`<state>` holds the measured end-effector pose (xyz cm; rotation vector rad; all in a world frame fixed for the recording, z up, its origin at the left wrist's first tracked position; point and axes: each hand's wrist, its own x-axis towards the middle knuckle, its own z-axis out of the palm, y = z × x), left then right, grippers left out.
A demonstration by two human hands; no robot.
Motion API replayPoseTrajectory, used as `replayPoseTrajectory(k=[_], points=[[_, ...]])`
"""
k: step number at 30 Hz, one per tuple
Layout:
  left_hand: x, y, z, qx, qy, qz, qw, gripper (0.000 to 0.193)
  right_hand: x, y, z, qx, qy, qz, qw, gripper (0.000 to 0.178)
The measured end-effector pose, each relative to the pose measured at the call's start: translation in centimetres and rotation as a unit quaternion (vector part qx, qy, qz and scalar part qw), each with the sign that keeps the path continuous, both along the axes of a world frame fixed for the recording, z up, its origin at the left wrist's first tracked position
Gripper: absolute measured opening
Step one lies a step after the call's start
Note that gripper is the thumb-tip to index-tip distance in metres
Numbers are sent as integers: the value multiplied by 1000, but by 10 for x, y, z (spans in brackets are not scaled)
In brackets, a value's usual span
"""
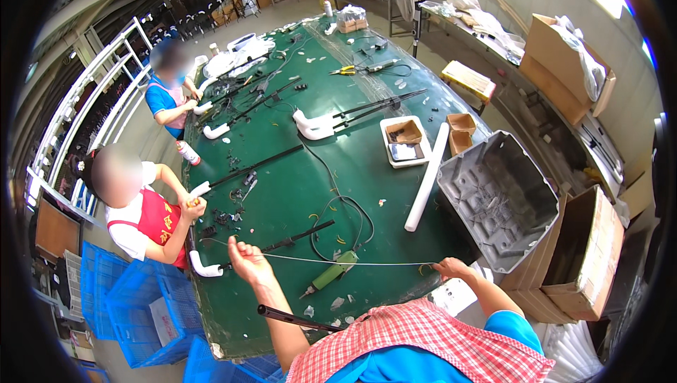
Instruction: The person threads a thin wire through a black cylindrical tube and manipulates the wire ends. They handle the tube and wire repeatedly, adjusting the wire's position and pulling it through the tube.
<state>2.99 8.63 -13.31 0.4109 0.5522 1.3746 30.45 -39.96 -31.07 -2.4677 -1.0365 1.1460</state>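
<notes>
A black rod lies at the near edge of the green bench, just below the left hand. That hand's fingers pinch one end of a thin pale wire, and the right hand pinches the other end, so the wire runs taut between them above the bench. A green-handled tool lies under the wire. Farther off sit a white tube and a grey moulded housing. Two other people work along the bench's left side.
</notes>
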Motion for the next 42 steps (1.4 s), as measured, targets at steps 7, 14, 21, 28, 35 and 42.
replayPoseTrajectory(k=[7, 14, 21, 28, 35, 42], points=[[-89, 56, -41, 4, 40, 43, 998, 16, 9, -4, -5, 65, 19, -112, 991, 53], [-161, 45, -94, -72, 141, 129, 979, 15, 8, 6, -5, 119, -30, -184, 975, 48], [-194, -2, -139, -190, 199, 228, 934, 18, 3, 16, -33, 167, -24, -270, 948, 43], [-205, -3, -129, -165, 200, 216, 941, 17, 18, 22, -6, 97, -125, -192, 969, 48], [-211, 0, -90, -97, 210, 266, 936, 14, 25, 56, 18, 138, -355, -95, 920, 48], [-233, -8, -130, -160, 245, 289, 911, 11, 28, 59, 20, 138, -380, -22, 914, 43]])
